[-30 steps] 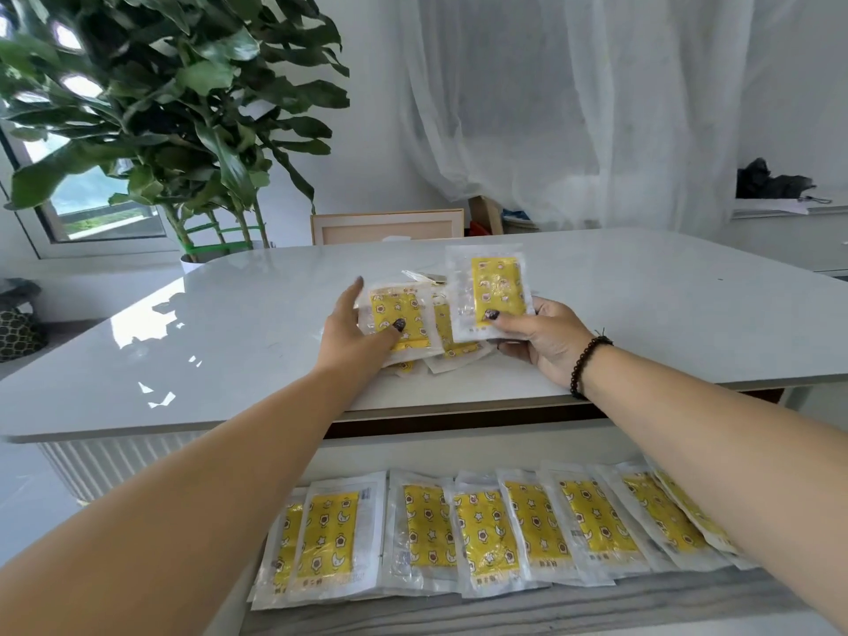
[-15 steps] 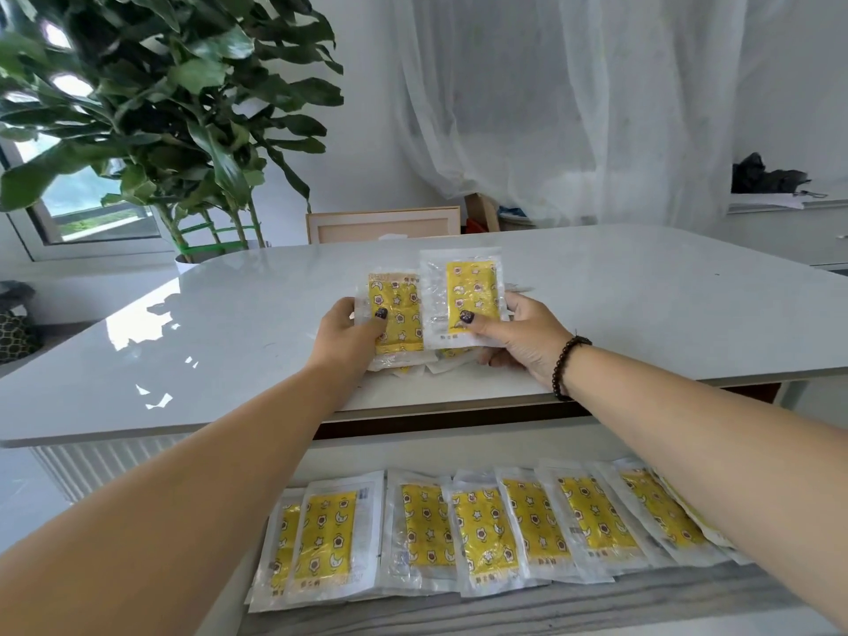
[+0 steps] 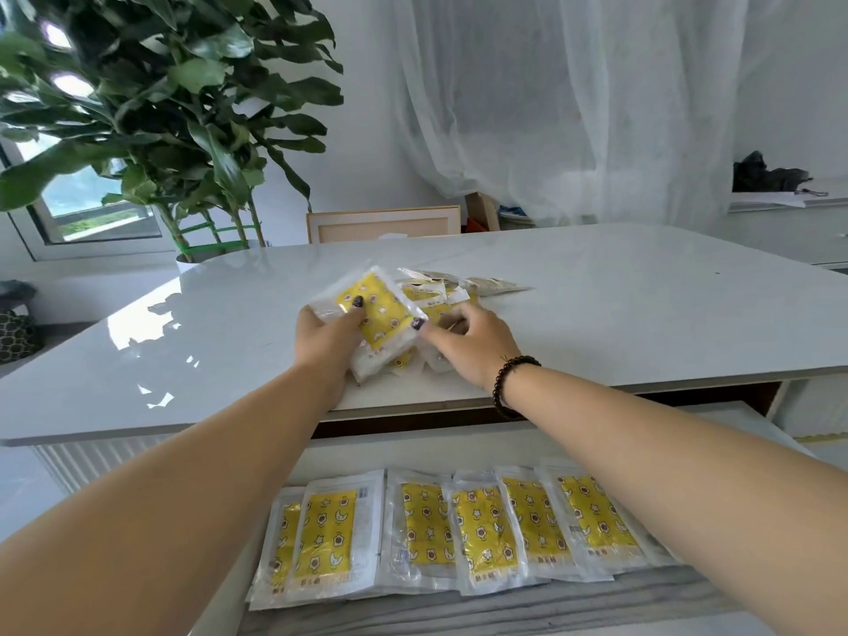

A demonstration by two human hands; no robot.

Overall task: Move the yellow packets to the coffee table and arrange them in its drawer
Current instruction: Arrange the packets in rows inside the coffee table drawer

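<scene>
The left hand pinches a small stack of yellow packets, thumb pressed on the top packet's yellow face and fingers curled underneath, holding the stack tilted just above the coffee table. The right hand reaches in beside it with its thumb tip touching the stack's right edge; its fingers curl down onto the loose packets lying in a heap on the tabletop, but whether they grip any cannot be told. A dark bead bracelet circles the right wrist. Below the table's near edge the drawer stands pulled out, and a row of yellow packets lies in it, overlapping side by side, faces up, under both forearms.
</scene>
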